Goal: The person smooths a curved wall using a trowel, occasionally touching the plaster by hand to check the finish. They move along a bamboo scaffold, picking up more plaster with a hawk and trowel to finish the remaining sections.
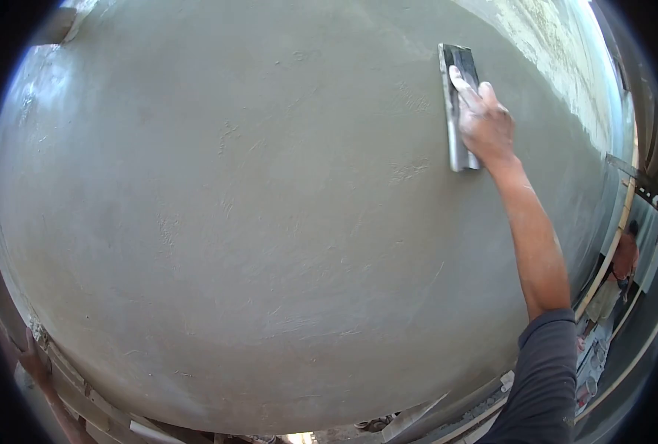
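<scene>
High on the right part of a grey plastered wall (270, 222), my right hand (486, 122) is closed around the handle of a plastering trowel (455, 148). The long steel blade stands nearly upright, its face against the smooth plaster. One finger stretches along the back of the tool, and pale plaster coats the fingers. Down at the far left edge, my left hand (34, 361) is partly in view beside the wall's rough border, fingers pointing up and apart. Nothing shows in it, though the dark rim of the view hides part of it.
Rough, pale unsmoothed wall (551, 52) lies at the upper right. Wooden poles (610, 251) run along the right side, where another person (625, 255) stands lower down. Boards (85, 396) border the wall at the lower left. A pipe-like stub (54, 28) sticks out at the upper left.
</scene>
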Tool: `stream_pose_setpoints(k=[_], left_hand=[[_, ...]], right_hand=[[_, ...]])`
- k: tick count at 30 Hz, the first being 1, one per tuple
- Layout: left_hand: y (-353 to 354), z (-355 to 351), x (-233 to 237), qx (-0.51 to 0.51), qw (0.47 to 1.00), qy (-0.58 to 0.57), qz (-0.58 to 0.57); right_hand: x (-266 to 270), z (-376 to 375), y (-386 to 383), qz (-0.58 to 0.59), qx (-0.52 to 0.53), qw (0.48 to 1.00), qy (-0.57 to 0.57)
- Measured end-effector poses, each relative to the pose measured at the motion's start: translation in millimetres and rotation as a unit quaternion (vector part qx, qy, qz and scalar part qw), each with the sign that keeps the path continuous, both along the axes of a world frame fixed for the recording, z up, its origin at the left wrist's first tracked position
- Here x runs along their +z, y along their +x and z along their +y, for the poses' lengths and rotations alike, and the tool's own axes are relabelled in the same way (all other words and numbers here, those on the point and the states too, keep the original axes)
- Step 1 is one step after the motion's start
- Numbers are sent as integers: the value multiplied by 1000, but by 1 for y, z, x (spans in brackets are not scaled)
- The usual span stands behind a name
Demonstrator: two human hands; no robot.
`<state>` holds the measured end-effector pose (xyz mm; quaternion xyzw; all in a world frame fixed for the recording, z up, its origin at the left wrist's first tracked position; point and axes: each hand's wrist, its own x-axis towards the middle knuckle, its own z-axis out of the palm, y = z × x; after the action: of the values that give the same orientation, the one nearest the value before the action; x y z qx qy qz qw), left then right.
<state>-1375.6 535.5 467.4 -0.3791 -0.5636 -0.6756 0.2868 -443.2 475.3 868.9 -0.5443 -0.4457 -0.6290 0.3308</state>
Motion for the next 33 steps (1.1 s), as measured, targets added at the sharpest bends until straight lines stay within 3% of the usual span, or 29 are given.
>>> stream_pose_setpoints(k=[1,5,7,9,11,15,18,20,23,26,28,29,30,32,33], left_hand=[[-3,1,-4,9,1000,-7,6],[13,-9,6,-10,1000,-23,-6],[18,-9,11,-24,1000,-10,-17],[14,-3,4,-13,1000,17,-9],[40,-10,18,34,999,5,-4],[31,-5,13,27,999,21,8],[38,-7,17,23,999,3,-33],[48,-10,22,23,999,16,-30],[52,-10,23,-10,998,20,-56],[59,-13,24,-12,998,16,-58],[65,-18,28,21,999,12,-39],[69,-23,32,20,999,9,-44],[73,-26,35,15,999,5,-50],[75,-23,33,4,998,5,-56],[70,-23,32,0,999,3,-50]], right_hand=[[-6,-3,0,4,-3,999,-34],[101,9,22,108,-11,993,49],[89,16,7,106,38,992,59],[24,20,-17,27,18,999,34],[-25,3,-32,32,43,997,-48],[69,11,3,92,23,994,47],[84,32,-8,141,16,988,53],[19,34,-62,42,76,996,37],[-23,24,-84,-52,65,995,-62],[65,20,-53,59,48,996,37],[91,35,-58,106,37,993,37],[92,28,-80,125,29,991,36],[64,32,-102,93,70,993,35],[2,43,-134,-27,52,998,-24],[0,43,-132,-38,50,998,-25]])
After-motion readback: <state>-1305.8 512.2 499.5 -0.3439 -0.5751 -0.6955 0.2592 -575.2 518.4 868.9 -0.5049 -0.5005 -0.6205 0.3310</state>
